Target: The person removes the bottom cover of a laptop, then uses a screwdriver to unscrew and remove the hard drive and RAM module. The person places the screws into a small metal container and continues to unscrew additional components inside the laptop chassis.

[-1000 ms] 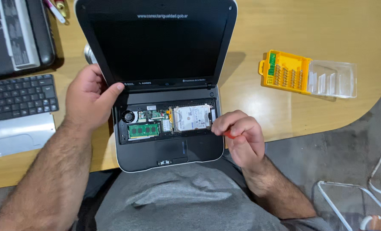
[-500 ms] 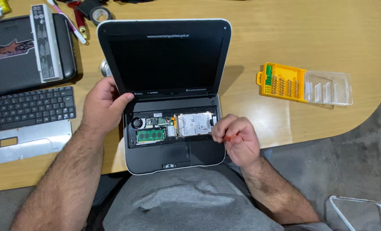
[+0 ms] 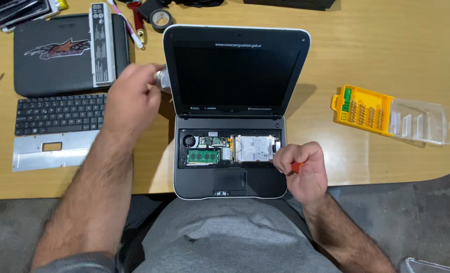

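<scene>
Nearest us, our right hand (image 3: 302, 169) is fisted around a red-handled screwdriver (image 3: 296, 167), tip hidden, at the right edge of the open netbook (image 3: 230, 146). The netbook sits at the table's near edge with its keyboard off, so the green memory module (image 3: 203, 156), fan (image 3: 188, 140) and silver hard drive (image 3: 251, 149) lie bare under the dark screen (image 3: 232, 73). Further out, our left hand (image 3: 130, 98) is blurred beside a small metallic object (image 3: 163, 79) left of the lid; we cannot tell whether it grips it. In our judgement, good practice here is keeping the driver upright and steadying the base before pressing. Far left: removed keyboard (image 3: 58, 114), closed black laptop (image 3: 58, 55). Far right: yellow bit case (image 3: 361, 108).
</scene>
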